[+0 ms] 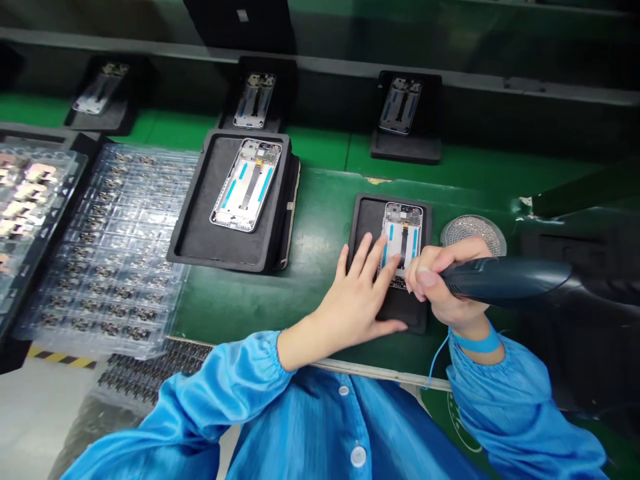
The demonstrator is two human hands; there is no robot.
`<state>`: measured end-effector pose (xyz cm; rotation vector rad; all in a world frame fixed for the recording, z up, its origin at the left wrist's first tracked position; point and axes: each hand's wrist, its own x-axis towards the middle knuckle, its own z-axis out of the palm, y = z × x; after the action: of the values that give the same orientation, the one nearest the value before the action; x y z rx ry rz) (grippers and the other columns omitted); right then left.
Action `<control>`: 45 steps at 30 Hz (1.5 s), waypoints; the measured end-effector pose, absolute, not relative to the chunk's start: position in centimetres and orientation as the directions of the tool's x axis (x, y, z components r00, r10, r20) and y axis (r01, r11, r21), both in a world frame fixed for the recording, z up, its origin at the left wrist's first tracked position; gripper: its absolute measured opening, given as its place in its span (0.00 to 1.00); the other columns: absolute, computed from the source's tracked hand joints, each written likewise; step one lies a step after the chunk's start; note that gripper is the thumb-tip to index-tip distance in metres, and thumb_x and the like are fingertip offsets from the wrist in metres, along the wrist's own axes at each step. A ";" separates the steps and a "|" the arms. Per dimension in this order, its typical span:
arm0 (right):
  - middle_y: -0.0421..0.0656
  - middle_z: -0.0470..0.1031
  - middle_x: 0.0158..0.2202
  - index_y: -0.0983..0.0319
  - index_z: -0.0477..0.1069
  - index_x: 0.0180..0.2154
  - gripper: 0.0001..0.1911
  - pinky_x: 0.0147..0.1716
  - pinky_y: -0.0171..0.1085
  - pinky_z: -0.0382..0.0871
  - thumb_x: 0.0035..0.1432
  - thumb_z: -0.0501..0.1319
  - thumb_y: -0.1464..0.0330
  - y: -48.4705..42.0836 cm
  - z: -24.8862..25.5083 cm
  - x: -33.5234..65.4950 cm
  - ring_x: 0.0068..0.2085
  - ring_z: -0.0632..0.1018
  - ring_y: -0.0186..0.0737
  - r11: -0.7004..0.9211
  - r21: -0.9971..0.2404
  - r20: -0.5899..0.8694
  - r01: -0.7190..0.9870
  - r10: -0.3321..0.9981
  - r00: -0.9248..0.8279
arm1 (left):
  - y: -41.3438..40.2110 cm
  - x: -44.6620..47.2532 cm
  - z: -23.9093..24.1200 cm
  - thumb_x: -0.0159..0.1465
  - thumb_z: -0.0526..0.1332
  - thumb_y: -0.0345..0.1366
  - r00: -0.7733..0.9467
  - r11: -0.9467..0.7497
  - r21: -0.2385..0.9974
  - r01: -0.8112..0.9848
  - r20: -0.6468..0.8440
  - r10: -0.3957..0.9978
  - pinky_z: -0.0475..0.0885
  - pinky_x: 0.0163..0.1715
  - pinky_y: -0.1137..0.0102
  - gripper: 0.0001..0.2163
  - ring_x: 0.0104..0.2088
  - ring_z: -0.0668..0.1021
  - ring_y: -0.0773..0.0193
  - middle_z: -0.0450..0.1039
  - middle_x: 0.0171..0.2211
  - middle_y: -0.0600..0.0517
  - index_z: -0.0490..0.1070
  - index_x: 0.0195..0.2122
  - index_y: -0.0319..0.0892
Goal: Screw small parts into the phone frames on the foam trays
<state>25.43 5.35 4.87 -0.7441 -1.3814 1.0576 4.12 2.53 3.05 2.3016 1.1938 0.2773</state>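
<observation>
An opened phone body (403,235) with blue strips and a black ribbon down its middle lies in a black foam tray (367,219). My left hand (359,293) rests over the tray and the phone's left edge, its fingers spread. In my right hand (453,283) is a dark electric screwdriver (510,277), held in closed fingers at the phone's lower right. My fist hides the tool's tip, so contact with the phone cannot be seen. A blue band (479,341) with a thin cord circles my right wrist.
Left of my hands, another opened phone (247,185) lies on stacked black trays (193,233). Clear plastic trays of small parts (107,247) cover the left side. A round dish of screws (473,230) sits beyond my right hand. More phones in trays (406,143) line the green back strip (330,150).
</observation>
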 end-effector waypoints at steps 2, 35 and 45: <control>0.30 0.79 0.28 0.50 0.77 0.47 0.16 0.26 0.41 0.77 0.79 0.83 0.59 5.3 4.6 25.5 0.22 0.76 0.38 0.355 -0.925 0.369 -0.134 0.923 -0.106 | 1.5 4.4 3.0 0.74 0.84 0.69 0.639 -0.533 0.467 0.706 -0.096 0.763 0.46 0.94 0.16 0.64 0.99 0.50 0.20 0.46 0.98 0.26 0.57 0.98 0.41; 0.30 0.75 0.27 0.53 0.75 0.45 0.18 0.22 0.36 0.80 0.78 0.83 0.60 8.4 4.3 28.3 0.19 0.74 0.34 0.608 -0.782 0.534 -0.133 0.765 0.360 | 21.5 3.2 3.2 0.81 0.75 0.34 0.176 -0.156 0.216 0.964 -0.078 0.981 0.63 0.85 0.13 0.37 0.93 0.65 0.19 0.66 0.93 0.34 0.72 0.90 0.57; 0.28 0.73 0.26 0.51 0.72 0.46 0.22 0.19 0.37 0.77 0.76 0.84 0.56 10.7 3.1 30.6 0.18 0.74 0.37 0.622 -0.780 0.533 -0.060 0.712 0.458 | 28.1 11.9 3.4 0.85 0.61 0.23 0.305 -0.301 0.313 0.901 0.038 0.952 0.71 0.80 0.40 0.17 0.79 0.76 0.39 0.83 0.74 0.35 0.83 0.67 0.45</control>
<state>30.64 10.67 3.10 -0.7714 -0.9900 0.5379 11.89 28.09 3.41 2.3394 1.6963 0.3176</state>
